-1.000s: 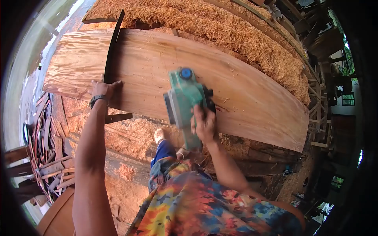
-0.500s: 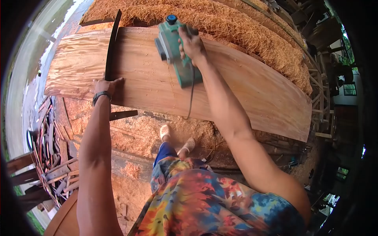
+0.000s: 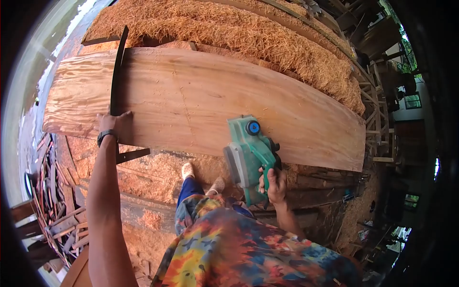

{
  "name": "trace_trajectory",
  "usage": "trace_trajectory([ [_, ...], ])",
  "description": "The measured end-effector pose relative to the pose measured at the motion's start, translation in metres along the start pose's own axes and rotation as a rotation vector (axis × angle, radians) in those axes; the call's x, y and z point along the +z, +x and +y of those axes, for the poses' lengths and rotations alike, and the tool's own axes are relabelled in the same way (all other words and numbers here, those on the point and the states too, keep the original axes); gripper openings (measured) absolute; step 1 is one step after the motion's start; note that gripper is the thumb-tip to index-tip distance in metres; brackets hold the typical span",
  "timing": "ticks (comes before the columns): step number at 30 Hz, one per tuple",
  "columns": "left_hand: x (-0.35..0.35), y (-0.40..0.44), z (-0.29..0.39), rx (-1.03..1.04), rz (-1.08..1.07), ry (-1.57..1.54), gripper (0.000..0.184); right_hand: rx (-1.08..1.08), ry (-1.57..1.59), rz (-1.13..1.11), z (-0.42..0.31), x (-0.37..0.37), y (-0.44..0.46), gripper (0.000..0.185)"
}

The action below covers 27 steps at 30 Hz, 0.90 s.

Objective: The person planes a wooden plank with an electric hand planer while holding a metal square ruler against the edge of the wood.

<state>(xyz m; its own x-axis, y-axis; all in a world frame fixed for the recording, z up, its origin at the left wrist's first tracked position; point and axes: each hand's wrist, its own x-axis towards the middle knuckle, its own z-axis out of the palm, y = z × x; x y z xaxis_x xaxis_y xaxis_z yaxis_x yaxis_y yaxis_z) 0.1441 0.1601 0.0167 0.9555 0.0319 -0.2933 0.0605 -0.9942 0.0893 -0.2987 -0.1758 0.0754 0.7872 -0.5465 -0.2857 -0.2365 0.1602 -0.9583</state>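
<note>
A wide wooden board (image 3: pixel 201 100) with wavy grain lies across in front of me. My left hand (image 3: pixel 116 125) is at its near edge, closed on a dark carpenter's square (image 3: pixel 115 71), thumb stretched to the right. The square's long blade crosses the board and its short leg juts out below the near edge. Low on the right, my right hand (image 3: pixel 273 185) grips the rear handle of a green electric planer (image 3: pixel 249 155) with a blue knob. The planer is held at the board's near edge, its front end over the wood; I cannot tell whether it touches.
Shavings (image 3: pixel 229 33) are heaped thickly behind the board, and more cover the ground around my feet. At the left lies a pile of wood offcuts (image 3: pixel 57 205). A timber frame (image 3: pixel 377 112) stands beyond the board's right end.
My right hand has drawn the planer from the board's far side back toward my body and to the right. The left hand still holds the square, and the view has shifted slightly.
</note>
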Motion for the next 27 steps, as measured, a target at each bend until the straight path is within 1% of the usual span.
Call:
trace_trajectory([
  [2,-0.006,-0.006,0.004,-0.024,-0.019,0.016,0.107,-0.018,-0.017,-0.025,-0.011,0.009,0.026,0.053],
  [6,0.001,-0.002,0.000,-0.049,0.031,0.058,0.113,-0.057,-0.012,-0.014,-0.029,0.038,0.112,0.049],
  [8,-0.001,-0.002,0.002,-0.047,0.023,0.038,0.116,-0.129,-0.035,-0.009,-0.047,0.055,0.166,0.049],
  [9,0.006,0.001,-0.001,-0.046,0.096,0.078,0.117,-0.135,-0.026,-0.004,-0.053,0.062,0.198,0.050],
  [10,0.007,0.005,-0.003,-0.045,0.091,0.105,0.116,-0.189,0.015,0.027,-0.059,0.074,0.229,0.050],
  [11,0.012,0.018,-0.009,-0.048,0.028,0.089,0.115,-0.240,0.040,0.027,-0.067,0.083,0.255,0.051],
  [12,0.017,0.027,-0.015,-0.051,-0.036,0.073,0.113,-0.164,0.057,0.001,-0.075,0.088,0.280,0.049],
  [13,0.013,0.024,-0.015,-0.057,-0.061,0.070,0.113,-0.180,0.045,-0.011,-0.082,0.095,0.296,0.048],
  [14,0.007,0.024,-0.013,-0.058,-0.080,0.068,0.114,-0.164,-0.001,0.014,-0.090,0.098,0.308,0.052],
  [15,0.024,0.042,-0.027,0.026,0.007,0.120,0.113,-0.146,-0.047,0.039,-0.097,0.101,0.320,0.056],
  [16,0.021,0.038,-0.022,0.024,-0.004,0.095,0.112,-0.091,-0.130,0.095,-0.103,0.100,0.323,0.065],
  [17,0.014,0.035,-0.022,0.021,-0.015,0.067,0.112,-0.046,-0.127,0.053,-0.102,0.093,0.318,0.063],
  [18,0.009,0.032,-0.020,0.012,-0.025,0.036,0.111,-0.076,-0.109,0.054,-0.096,0.085,0.307,0.057],
  [19,0.010,0.030,-0.019,0.013,0.023,0.036,0.110,-0.106,-0.095,0.050,-0.084,0.076,0.291,0.051],
  [20,0.012,0.030,-0.020,0.016,0.028,0.042,0.110,-0.137,-0.083,0.041,-0.072,0.066,0.271,0.044],
  [22,0.015,0.032,-0.021,0.023,0.040,0.049,0.111,-0.218,-0.020,0.023,-0.057,0.038,0.211,0.044],
  [23,0.014,0.032,-0.021,0.020,0.012,0.054,0.111,-0.094,-0.028,0.003,-0.052,0.019,0.175,0.043],
  [24,0.013,0.032,-0.021,0.018,-0.013,0.059,0.112,-0.104,-0.020,0.010,-0.036,0.000,0.143,0.044],
  [25,0.011,0.031,-0.019,0.016,-0.036,0.063,0.112,-0.036,0.005,0.045,-0.029,-0.016,0.106,0.045],
  [26,0.010,0.028,-0.016,0.005,-0.005,0.080,0.113,-0.053,-0.036,0.027,-0.018,-0.034,0.073,0.047],
  [27,0.013,0.024,-0.016,-0.009,0.026,0.098,0.113,-0.022,-0.016,0.042,-0.003,-0.049,0.043,0.049],
])
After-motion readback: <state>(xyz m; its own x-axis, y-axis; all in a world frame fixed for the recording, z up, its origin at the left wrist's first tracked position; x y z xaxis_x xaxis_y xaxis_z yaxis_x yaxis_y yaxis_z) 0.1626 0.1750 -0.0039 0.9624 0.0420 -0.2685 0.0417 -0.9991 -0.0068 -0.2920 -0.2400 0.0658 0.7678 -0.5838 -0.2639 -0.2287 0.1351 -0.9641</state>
